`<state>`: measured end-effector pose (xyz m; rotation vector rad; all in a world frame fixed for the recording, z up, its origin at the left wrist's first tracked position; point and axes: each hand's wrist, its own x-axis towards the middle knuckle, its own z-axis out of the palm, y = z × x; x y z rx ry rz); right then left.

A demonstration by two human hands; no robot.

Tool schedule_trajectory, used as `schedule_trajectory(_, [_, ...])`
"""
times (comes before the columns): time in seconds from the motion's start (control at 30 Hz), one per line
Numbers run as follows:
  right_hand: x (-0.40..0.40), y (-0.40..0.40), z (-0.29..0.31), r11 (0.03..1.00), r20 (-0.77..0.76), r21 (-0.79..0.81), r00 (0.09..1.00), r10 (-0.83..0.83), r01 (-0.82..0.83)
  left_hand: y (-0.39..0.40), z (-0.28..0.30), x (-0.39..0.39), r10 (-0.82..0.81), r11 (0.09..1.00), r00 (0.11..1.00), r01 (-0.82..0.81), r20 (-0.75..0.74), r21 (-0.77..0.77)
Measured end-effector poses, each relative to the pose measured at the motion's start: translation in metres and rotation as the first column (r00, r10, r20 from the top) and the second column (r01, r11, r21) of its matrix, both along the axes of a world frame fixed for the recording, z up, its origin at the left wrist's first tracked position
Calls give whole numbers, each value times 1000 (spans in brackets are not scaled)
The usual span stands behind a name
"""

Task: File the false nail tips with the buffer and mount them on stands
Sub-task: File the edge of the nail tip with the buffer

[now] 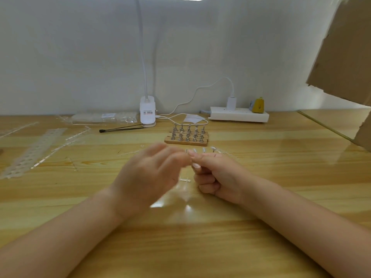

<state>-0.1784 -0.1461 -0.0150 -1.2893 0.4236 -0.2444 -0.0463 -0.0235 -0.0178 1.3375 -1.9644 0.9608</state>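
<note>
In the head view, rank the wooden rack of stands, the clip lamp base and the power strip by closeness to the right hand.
1. Wooden rack of stands: just beyond the right hand.
2. Power strip: back by the wall, to the right.
3. Clip lamp base: back by the wall, to the left.

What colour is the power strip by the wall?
White; the power strip shows in the head view, the only one.

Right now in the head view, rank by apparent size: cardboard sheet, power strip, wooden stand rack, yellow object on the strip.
1. cardboard sheet, though it hangs nearer the camera
2. power strip
3. wooden stand rack
4. yellow object
</note>
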Motion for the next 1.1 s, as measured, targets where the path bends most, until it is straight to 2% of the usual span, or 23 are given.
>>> schedule_trajectory(0.07, [0,0,0,999,4,24,1000,-26,26,3,2,14,172,985,977,-170,-126,28])
schedule_trajectory(0.17, [1,0,-1,997,13,14,997,-77,76,3,3,20,461,886,843,-421,-279,193])
schedule_trajectory(0.23, [1,-1,-2,994,32,13,994,-107,107,0,0,21,608,784,733,-495,-305,374])
schedule_trajectory(0.3, [2,-1,-3,993,44,8,992,-121,121,0,-7,24,661,734,693,-515,-289,442])
schedule_trajectory(0.33, [2,-1,-3,992,49,1,991,-122,122,0,-8,22,648,744,706,-504,-287,439])
schedule_trajectory(0.37, [3,0,-3,993,54,-5,991,-120,121,1,-7,19,587,796,745,-462,-316,390])
schedule_trajectory(0.43, [2,0,-4,993,60,-18,992,-113,114,0,0,6,385,916,809,-275,-445,293])
schedule_trajectory(0.5, [2,1,-4,994,62,-48,994,-93,96,1,4,-6,228,949,767,-39,-599,312])
schedule_trajectory(0.6, [1,2,-4,994,63,-87,996,-62,67,0,0,-16,154,947,670,110,-726,303])
schedule_trajectory(0.7, [1,2,-5,995,62,-81,996,-59,64,-1,-3,-16,143,951,612,132,-778,279])
schedule_trajectory(0.87, [1,4,-5,988,67,-97,992,-110,116,0,-6,-16,151,959,645,88,-749,269])
schedule_trajectory(1.0, [1,3,-10,980,112,-94,980,-165,175,0,-8,-2,262,960,616,-86,-743,267])
schedule_trajectory(1.1, [2,2,-11,980,132,-121,981,-143,159,-1,-10,10,402,915,612,-241,-681,323])
